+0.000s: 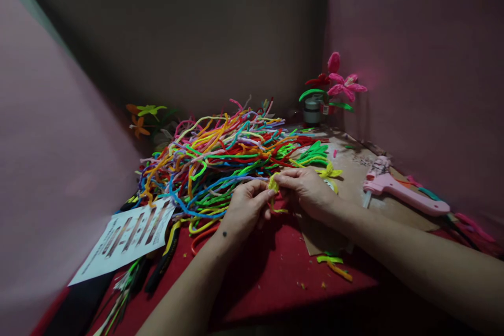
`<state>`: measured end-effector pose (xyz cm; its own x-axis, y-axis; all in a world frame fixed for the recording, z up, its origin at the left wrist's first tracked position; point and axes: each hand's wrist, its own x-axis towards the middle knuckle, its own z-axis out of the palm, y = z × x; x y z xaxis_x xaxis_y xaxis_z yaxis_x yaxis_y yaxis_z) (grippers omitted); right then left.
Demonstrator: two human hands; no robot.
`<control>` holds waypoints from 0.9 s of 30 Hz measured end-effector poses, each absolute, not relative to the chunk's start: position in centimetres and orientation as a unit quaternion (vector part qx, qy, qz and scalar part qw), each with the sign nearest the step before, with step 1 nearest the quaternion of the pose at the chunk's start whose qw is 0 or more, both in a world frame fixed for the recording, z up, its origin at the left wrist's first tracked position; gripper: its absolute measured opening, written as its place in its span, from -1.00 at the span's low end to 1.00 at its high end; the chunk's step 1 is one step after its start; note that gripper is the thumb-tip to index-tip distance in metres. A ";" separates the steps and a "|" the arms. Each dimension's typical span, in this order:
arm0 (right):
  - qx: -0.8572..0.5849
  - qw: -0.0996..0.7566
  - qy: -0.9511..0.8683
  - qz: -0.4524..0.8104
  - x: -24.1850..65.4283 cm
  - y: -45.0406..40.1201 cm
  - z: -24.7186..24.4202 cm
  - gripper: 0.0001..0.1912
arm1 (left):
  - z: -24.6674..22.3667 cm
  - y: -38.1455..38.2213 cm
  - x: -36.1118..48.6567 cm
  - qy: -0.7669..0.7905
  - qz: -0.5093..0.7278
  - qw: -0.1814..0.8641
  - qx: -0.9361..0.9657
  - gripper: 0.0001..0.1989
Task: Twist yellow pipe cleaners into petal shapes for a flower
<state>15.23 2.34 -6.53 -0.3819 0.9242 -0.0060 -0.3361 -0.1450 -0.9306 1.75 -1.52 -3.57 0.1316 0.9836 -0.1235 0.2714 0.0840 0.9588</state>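
Between my two hands is a small yellow pipe-cleaner piece, looped at the top with a thin yellow end hanging below. My left hand pinches its left side between thumb and fingers. From the right, my right hand grips the same piece with thumb and index finger. Both hands are over the red cloth, in front of a big heap of multicoloured pipe cleaners. A yellow star-like shape lies just behind my right hand.
A pink glue gun rests on brown cardboard at the right. Pink flowers stand behind, near a grey container. At the left are a printed sheet, black-and-yellow handles and orange flowers. Yellow scraps lie in front.
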 end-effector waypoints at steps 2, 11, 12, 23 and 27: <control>-0.315 0.470 -0.467 0.680 15.3 2.2 -6.2 -0.74 | -3.5 -1.5 1.6 0.551 0.357 0.475 0.586 -0.82; -0.306 0.486 -0.461 0.677 15.4 2.3 -5.9 -0.74 | -3.7 -1.2 1.0 0.524 0.329 0.506 0.601 -0.79; -0.308 0.481 -0.466 0.676 15.4 2.4 -6.0 -0.75 | -3.7 -1.2 0.9 0.526 0.334 0.502 0.600 -0.79; -0.343 0.425 -0.576 0.608 15.0 1.9 -6.5 -0.77 | -3.9 -1.1 0.9 0.525 0.450 0.490 0.531 -0.80; -0.366 0.421 -0.679 0.478 14.8 1.7 -6.7 -0.92 | -4.1 -1.1 0.9 0.497 0.476 0.545 0.478 -0.81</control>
